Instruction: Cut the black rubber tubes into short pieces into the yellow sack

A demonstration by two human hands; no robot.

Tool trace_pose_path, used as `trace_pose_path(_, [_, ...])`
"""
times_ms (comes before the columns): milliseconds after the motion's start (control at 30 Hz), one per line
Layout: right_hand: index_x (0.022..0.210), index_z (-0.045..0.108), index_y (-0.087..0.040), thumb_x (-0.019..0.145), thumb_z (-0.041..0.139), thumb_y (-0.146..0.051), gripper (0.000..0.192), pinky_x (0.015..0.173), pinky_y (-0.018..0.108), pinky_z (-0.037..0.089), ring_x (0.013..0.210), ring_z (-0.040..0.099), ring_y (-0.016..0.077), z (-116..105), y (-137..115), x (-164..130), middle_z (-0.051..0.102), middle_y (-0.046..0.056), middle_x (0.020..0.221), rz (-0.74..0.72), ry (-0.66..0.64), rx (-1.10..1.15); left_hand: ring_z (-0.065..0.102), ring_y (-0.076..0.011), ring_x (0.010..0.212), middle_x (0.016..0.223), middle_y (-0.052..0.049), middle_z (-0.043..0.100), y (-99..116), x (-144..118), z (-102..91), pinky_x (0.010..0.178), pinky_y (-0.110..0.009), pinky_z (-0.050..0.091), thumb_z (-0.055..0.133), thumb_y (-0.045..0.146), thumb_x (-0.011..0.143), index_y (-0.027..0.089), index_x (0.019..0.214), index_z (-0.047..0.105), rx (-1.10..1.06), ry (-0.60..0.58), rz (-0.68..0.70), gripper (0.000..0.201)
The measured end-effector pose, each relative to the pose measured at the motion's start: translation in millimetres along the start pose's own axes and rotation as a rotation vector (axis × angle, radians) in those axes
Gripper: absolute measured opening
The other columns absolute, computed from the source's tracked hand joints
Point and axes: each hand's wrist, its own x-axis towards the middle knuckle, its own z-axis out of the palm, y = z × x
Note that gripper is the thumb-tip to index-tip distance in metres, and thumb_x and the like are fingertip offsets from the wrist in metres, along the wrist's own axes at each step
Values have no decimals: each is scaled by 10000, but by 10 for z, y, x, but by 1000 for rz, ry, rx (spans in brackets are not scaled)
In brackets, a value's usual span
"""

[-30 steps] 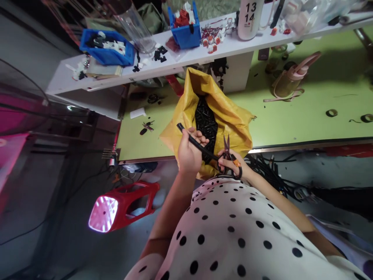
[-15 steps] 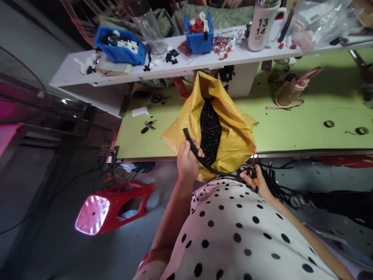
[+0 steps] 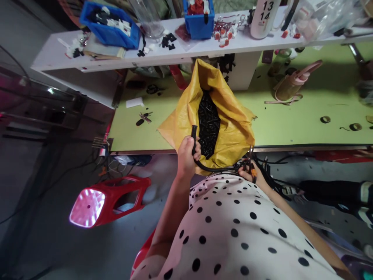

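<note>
My left hand (image 3: 187, 156) is closed around a black corrugated tube (image 3: 210, 169), whose ribbed end sticks up above the fist. From there the tube bends down and runs right, along my waist, toward my right hand (image 3: 250, 173). That hand is closed on scissors (image 3: 252, 168) with orange on the handle, blades pointing up toward the table edge. Whether its fingers also touch the tube, I cannot tell. Just beyond both hands, a yellow sack (image 3: 234, 136) lies open on the table, with many short black pieces (image 3: 208, 124) inside.
The green table (image 3: 297, 132) bears a pink-handled bottle (image 3: 288, 85), tape rolls (image 3: 355, 126) and keys (image 3: 145, 117). Blue bins (image 3: 199, 25) and a white mug (image 3: 264, 19) stand on the shelf (image 3: 227, 44). A red stool (image 3: 125, 194) is at left; dark tubes (image 3: 271, 181) hang at right.
My left hand has turned the tube's free end from leaning left to nearly upright. The scissors have shifted slightly left and up in the view. The whole view has tilted a little downward.
</note>
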Motion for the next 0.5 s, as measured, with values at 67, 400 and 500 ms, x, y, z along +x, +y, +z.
trace_pose_path(67, [1345, 653, -256, 648, 978, -621, 851, 842, 411, 617, 857, 722, 243, 41, 9, -10, 760, 63, 944, -5, -32, -22, 359, -28, 408, 624, 78, 507, -9, -22, -20, 395, -145, 301, 846, 570, 843, 176, 937, 646, 10, -1, 0, 452])
trace_pose_path(400, [1304, 684, -198, 596, 991, -577, 860, 611, 276, 449, 635, 569, 154, 114, -259, 179, 611, -56, 676, 16, 1, -227, 356, -29, 418, 634, 81, 492, -55, 3, -77, 401, -147, 299, 827, 557, 834, 181, 948, 631, 31, 34, -15, 439])
trace_pose_path(500, [1244, 564, -265, 562, 1020, -559, 872, 614, 281, 484, 626, 605, 160, 161, -218, 114, 639, -68, 694, 48, -59, -6, 359, -29, 418, 628, 81, 490, -47, 6, -92, 401, -149, 300, 833, 563, 815, 182, 939, 629, 36, 36, -27, 450])
